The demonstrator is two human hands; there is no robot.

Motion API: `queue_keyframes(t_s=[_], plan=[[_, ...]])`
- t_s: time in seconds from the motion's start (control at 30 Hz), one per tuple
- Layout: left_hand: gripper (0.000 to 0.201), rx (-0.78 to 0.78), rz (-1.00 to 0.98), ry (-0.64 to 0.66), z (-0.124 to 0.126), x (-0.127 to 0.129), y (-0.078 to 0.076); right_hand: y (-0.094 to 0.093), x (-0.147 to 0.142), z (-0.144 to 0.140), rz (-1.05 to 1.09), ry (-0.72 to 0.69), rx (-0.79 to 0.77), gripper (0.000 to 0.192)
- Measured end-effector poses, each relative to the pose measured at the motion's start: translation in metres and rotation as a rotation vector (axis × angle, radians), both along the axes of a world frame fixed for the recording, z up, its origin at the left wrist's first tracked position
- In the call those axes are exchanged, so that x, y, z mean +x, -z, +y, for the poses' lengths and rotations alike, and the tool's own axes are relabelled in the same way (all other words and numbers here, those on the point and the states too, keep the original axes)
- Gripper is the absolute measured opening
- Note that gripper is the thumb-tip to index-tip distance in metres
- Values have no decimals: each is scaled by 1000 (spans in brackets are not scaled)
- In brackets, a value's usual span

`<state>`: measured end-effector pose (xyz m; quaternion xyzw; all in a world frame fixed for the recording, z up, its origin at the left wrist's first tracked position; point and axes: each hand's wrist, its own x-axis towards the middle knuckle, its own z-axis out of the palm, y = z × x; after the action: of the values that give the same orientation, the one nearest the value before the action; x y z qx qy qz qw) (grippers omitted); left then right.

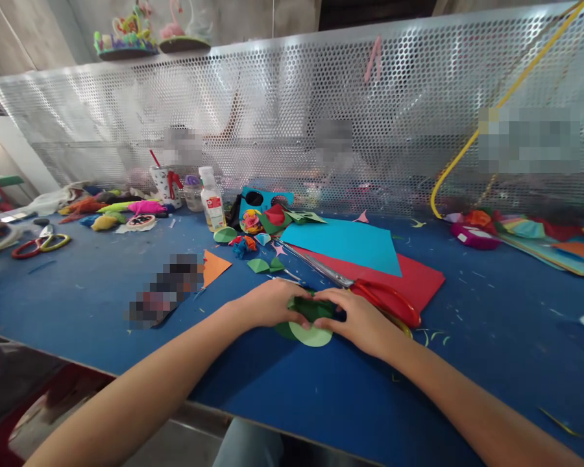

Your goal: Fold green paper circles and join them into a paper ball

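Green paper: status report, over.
Both hands, left and right, pinching green paper on table. Scissors touching right hand. Over.

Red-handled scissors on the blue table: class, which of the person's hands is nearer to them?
Right. The right hand lies just beside the handles of the red-handled scissors, almost touching, while the left hand is farther off, across the green paper both hands press.

Blue table [491,305]: carries red paper sheet [418,280] under cyan sheet [345,245], red-handled scissors [370,295], orange paper triangle [214,266], glue bottle [211,201], green paper pieces [311,324], scattered scraps
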<state>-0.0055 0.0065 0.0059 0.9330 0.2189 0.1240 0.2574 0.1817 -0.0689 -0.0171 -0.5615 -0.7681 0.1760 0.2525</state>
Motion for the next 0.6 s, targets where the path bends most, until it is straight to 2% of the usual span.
queue_keyframes(t_s=[0.13, 0.3, 0.47, 0.6], plan=[[32, 26, 23, -16, -2, 0, 0, -1, 0, -2, -13, -15, 55, 31], [29, -38, -56, -49, 0, 0, 3, -4, -2, -3, 24, -19, 82, 23], [19, 45, -207, -140, 2, 0, -2, -8, -2, -5, 133, 56, 83, 27], [18, 26, -405, -257, 0, 1, -9, -10, 0, -5, 248, 147, 218, 37]])
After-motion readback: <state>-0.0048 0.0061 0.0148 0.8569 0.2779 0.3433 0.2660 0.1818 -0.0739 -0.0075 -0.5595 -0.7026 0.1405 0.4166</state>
